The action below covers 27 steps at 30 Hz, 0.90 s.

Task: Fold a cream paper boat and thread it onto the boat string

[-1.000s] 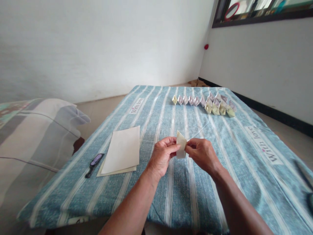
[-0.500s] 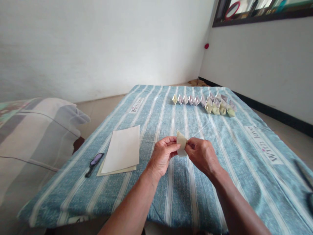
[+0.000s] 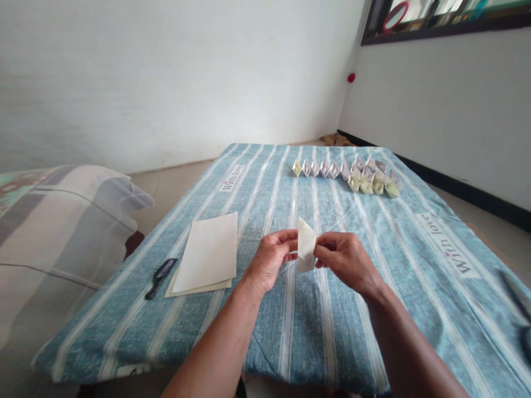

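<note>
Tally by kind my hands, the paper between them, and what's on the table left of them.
Bare left hand, right hand: 2
Folded cream paper: 1
Flat white and cream paper sheets visible: 2
Black-handled oval purplish object: 1
Total: 6

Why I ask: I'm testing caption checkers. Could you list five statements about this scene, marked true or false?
The right hand pinches a folded paper. True.
A yellowish sheet covers the white one. False: the white sheet lies on the yellowish sheet.
The dark object with a purple patch is left of both sheets. True.
Folded pieces stand nearest the person. False: the folded pieces stand toward the far edge.
The tablecloth is plain red. False: the tablecloth is blue with white stripes.
</note>
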Each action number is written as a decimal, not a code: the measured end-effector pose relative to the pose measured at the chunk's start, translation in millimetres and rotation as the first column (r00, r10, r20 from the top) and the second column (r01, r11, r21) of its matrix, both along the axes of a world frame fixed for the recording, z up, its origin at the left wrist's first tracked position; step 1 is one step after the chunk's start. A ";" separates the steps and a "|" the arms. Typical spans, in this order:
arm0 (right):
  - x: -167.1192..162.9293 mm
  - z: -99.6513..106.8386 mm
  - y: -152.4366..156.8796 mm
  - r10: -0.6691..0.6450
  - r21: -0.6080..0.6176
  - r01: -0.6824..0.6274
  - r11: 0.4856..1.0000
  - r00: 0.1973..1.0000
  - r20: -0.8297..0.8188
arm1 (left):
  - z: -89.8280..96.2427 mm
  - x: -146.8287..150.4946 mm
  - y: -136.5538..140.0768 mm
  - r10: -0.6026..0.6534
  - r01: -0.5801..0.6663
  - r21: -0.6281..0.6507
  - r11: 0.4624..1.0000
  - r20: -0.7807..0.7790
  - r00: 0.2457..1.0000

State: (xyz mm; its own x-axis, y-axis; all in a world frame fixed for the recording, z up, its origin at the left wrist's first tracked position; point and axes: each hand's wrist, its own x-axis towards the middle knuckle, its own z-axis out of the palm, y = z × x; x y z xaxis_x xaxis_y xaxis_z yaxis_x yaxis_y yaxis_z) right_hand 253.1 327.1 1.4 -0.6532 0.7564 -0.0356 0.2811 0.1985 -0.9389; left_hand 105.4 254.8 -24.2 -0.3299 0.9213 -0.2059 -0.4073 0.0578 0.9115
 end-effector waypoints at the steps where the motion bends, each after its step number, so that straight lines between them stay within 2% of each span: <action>1: 1.3 0.5 1.4 0.026 -0.068 -0.028 0.997 0.999 -0.036 | 0.2 -1.3 -0.6 -0.046 0.046 0.005 0.999 0.024 0.999; 5: 8.4 0.2 8.2 0.108 -0.256 -0.153 0.954 0.977 -0.184 | 3.7 -4.8 -5.0 -0.112 0.109 0.035 0.993 0.110 0.988; 13: 18.5 -13.4 17.1 0.184 -0.342 -0.326 0.881 0.904 -0.386 | 12.7 0.1 -13.0 -0.220 0.214 0.067 0.975 0.100 0.970; 19: 18.7 -20.7 18.0 0.218 -0.373 -0.364 0.854 0.899 -0.379 | 12.5 4.7 -14.8 -0.230 0.230 0.002 0.973 0.005 0.973; 27: 16.8 -18.3 15.4 0.250 -0.361 -0.353 0.863 0.920 -0.302 | 16.9 8.5 -15.7 -0.208 0.206 -0.033 0.978 -0.125 0.970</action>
